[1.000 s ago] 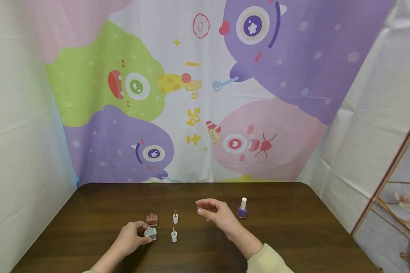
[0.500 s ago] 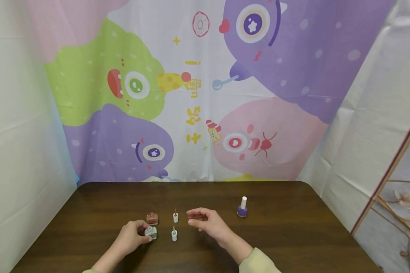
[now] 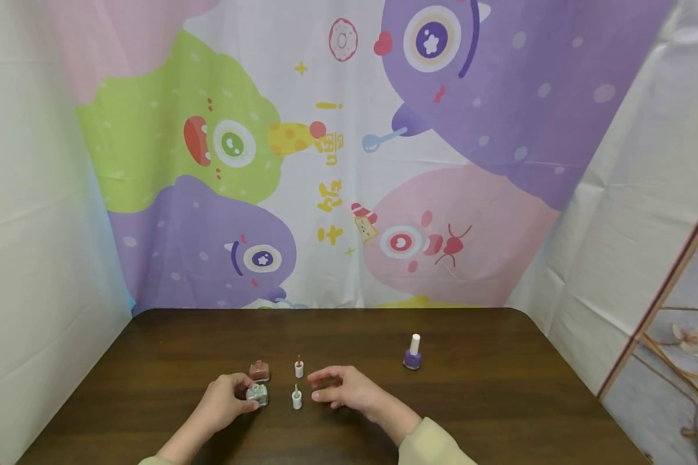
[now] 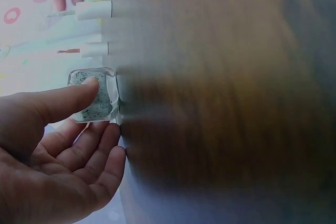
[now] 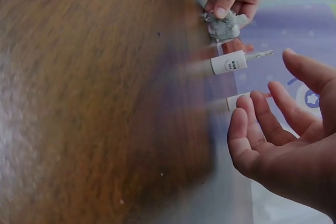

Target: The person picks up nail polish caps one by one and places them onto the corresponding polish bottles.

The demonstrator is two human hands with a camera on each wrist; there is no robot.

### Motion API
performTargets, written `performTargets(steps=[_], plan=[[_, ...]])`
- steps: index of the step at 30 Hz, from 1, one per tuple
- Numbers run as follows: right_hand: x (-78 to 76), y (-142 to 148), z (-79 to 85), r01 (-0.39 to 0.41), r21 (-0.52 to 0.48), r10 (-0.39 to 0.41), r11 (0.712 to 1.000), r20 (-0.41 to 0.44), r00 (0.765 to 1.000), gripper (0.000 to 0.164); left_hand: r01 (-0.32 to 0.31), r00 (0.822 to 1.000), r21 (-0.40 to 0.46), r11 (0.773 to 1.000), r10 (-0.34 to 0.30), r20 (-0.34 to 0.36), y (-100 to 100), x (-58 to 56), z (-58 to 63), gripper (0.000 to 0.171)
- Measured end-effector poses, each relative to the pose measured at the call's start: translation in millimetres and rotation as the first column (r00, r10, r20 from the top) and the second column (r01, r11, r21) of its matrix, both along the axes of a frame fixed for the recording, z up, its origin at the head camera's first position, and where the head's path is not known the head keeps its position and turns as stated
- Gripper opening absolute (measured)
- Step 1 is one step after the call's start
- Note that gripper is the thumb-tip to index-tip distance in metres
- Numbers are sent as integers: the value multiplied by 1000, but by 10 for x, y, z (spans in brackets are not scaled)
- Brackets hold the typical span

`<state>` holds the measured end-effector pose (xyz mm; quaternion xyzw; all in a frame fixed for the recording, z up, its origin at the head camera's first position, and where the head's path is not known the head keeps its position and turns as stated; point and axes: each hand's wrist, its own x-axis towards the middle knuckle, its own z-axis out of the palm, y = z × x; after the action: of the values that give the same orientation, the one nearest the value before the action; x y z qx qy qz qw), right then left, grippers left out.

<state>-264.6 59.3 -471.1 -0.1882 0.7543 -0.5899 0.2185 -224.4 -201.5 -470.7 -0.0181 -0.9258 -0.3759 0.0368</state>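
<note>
My left hand (image 3: 225, 402) pinches a green-grey speckled nail polish bottle (image 3: 258, 394) between thumb and fingers; its neck is uncapped and it stands on the table. In the left wrist view the thumb lies across the glass of that bottle (image 4: 100, 98). Right of it, a white cap (image 3: 296, 400) stands with its grey-green brush pointing up. My right hand (image 3: 349, 391) hovers just right of this cap, fingers parted and holding nothing. In the right wrist view, the speckled brush (image 5: 261, 54) points toward the gap between thumb and fingers.
An uncapped reddish-brown polish bottle (image 3: 259, 371) stands behind the green one. Its white cap (image 3: 299, 370) stands brush-up to the right. Farther right is a capped purple nail polish (image 3: 412, 355) on the dark wooden table (image 3: 488, 400). A cartoon curtain hangs behind.
My right hand has moved left and slightly toward me, from near the purple polish to beside the two upturned caps. The left hand keeps its grip on the green bottle.
</note>
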Motion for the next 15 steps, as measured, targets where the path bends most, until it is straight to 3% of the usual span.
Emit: performTargets(steps=[15], plan=[[-37, -124, -41, -39, 95, 42, 995, -25, 999, 27, 6, 1000, -5, 1000, -6, 2, 3, -2, 7, 24]])
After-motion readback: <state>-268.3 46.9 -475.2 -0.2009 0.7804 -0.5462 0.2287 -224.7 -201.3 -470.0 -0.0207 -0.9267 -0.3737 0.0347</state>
